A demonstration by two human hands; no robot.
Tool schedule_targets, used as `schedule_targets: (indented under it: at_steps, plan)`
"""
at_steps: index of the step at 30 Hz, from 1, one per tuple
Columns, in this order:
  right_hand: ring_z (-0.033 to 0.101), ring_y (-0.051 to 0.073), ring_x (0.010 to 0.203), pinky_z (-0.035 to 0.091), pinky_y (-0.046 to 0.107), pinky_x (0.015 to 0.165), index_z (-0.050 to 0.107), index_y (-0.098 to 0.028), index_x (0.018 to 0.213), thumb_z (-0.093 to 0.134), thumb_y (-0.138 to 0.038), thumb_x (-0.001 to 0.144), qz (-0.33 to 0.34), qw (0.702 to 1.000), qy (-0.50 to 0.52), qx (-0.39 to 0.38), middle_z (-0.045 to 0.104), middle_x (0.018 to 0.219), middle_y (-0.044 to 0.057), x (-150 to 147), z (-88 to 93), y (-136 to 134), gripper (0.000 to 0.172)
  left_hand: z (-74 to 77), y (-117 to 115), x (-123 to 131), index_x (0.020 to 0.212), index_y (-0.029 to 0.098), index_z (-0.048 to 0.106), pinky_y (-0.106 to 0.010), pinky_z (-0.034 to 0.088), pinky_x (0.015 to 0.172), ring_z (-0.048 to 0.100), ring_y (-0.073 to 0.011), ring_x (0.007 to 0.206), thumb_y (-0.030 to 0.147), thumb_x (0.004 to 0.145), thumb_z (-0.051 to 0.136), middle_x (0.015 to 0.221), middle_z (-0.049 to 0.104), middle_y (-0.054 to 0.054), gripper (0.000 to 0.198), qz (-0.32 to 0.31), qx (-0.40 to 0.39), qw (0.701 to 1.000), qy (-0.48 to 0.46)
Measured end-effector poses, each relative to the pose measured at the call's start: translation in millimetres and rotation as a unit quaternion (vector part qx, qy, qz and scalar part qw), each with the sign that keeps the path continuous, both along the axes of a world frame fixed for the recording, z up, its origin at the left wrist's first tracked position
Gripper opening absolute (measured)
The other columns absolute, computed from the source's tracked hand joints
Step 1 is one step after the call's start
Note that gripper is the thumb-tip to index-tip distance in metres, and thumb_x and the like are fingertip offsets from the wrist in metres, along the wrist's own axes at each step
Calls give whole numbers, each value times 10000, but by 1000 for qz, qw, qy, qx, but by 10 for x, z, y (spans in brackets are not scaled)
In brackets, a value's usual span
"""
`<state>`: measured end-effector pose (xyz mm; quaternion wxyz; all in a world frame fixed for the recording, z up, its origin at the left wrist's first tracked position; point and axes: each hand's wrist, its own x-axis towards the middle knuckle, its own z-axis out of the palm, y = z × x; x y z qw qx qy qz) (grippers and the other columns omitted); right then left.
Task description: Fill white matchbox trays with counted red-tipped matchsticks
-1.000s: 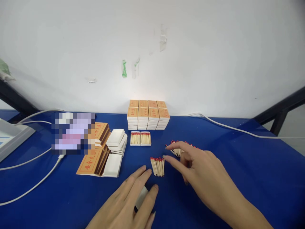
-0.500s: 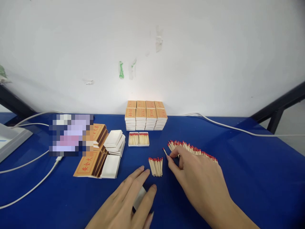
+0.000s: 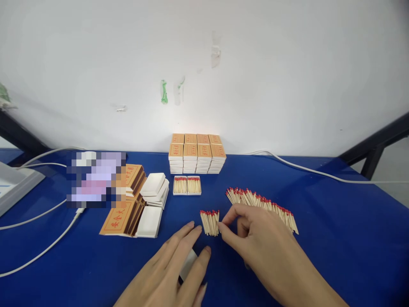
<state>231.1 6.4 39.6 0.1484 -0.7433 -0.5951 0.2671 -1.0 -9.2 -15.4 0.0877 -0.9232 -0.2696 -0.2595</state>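
Observation:
My right hand (image 3: 258, 241) reaches left, thumb and forefinger pinched at the right edge of a small bundle of red-tipped matches (image 3: 210, 222) on the blue table (image 3: 335, 238). A single match seems to sit between those fingertips. Behind the hand a long row of matches (image 3: 265, 204) lies slanting to the right. My left hand (image 3: 174, 266) lies flat with its fingers spread over a white matchbox tray (image 3: 189, 263), which shows between two fingers.
Two filled trays (image 3: 187, 185) sit in front of a stacked block of closed matchboxes (image 3: 197, 154) by the wall. At left are orange sleeves (image 3: 119, 218), empty white trays (image 3: 150, 221), a blurred patch, white cables (image 3: 38, 251) and a grey device (image 3: 12, 185).
My right hand drew a match out of the long row and carried it left and toward me, to the small bundle. The left hand stayed on the white tray.

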Motion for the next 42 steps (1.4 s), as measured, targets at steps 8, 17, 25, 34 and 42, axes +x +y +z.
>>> schedule_targets:
  at_steps: [8, 17, 25, 34, 42]
  plan:
    - [580, 178, 532, 359, 323, 559, 734, -300, 757, 660, -500, 996, 5, 997, -23, 68, 577, 522, -53, 33, -3, 33, 320, 1, -4, 7, 1356, 89, 726, -490, 738, 925, 818, -408, 1262, 88, 1051, 519, 1385, 792, -278, 368, 2, -5, 1000, 8]
    - [736, 293, 600, 253, 332, 577, 839, -340, 1104, 704, -408, 1044, -36, 951, -278, 133, 733, 620, -25, 115, -143, 153, 162, 6, 23, -12, 1362, 82, 735, -495, 740, 919, 807, -419, 1279, 94, 1060, 528, 1400, 785, -285, 367, -2, -1, 1000, 17]
    - [732, 258, 569, 296, 309, 558, 770, -299, 882, 792, -311, 976, -12, 958, -241, 155, 721, 601, -54, 91, -190, 128, 97, 31, 28, -7, 1343, 99, 752, -457, 734, 941, 814, -393, 1275, 108, 1076, 523, 1394, 796, -255, 351, 3, 8, 1000, 17]
    - [729, 269, 576, 312, 322, 562, 779, -312, 905, 772, -393, 999, -20, 961, -235, 142, 724, 608, -45, 98, -169, 124, 124, -2, 1, -16, 1356, 96, 740, -459, 736, 939, 814, -392, 1277, 109, 1073, 522, 1394, 794, -257, 357, 3, 8, 1000, 8]
    - [760, 272, 624, 326, 330, 584, 747, -277, 952, 726, -384, 1044, -6, 965, -236, 117, 747, 646, -22, 69, -81, 106, 143, 22, 23, -9, 1357, 96, 745, -458, 729, 962, 811, -389, 1286, 102, 1060, 536, 1405, 791, -252, 363, 1, 5, 1000, 12]
